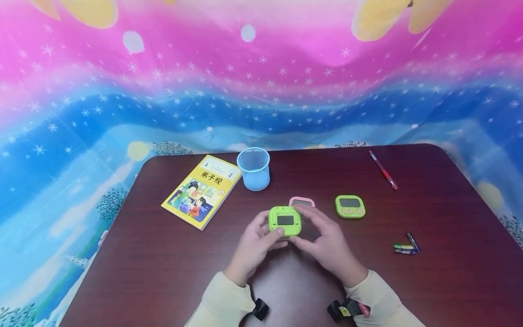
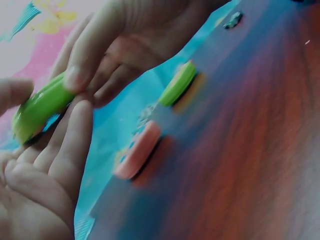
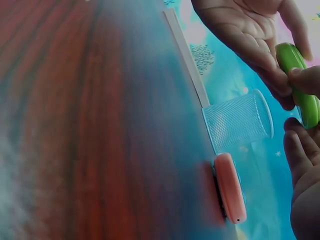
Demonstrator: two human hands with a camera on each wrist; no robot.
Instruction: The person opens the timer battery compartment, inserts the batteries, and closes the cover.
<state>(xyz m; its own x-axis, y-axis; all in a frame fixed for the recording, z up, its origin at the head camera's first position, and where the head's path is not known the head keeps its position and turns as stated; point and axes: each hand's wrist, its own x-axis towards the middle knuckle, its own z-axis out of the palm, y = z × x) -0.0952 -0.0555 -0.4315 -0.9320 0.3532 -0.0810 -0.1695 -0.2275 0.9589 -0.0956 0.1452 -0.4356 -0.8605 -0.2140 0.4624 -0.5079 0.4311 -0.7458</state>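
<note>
A small green timer [image 1: 285,221] is held up over the table between both hands, its side with a dark rectangle facing the head camera. My left hand [image 1: 256,243] grips its left part, thumb on the upper face and fingers beneath. On the other side my right hand [image 1: 327,236] holds the right edge between thumb and fingertips. Both wrist views show the green timer [image 2: 42,107] edge-on, with fingertips on its two ends. Just behind the right hand lies a pink timer [image 1: 302,201], partly hidden by the fingers in the head view.
Right of the hands lie another green timer [image 1: 350,207] with a screen and buttons, several batteries [image 1: 404,249] and a red pen [image 1: 383,170]. A blue mesh pen cup [image 1: 254,169] stands at the back beside a yellow book [image 1: 202,192]. A patterned cloth [image 1: 261,91] hangs behind the table.
</note>
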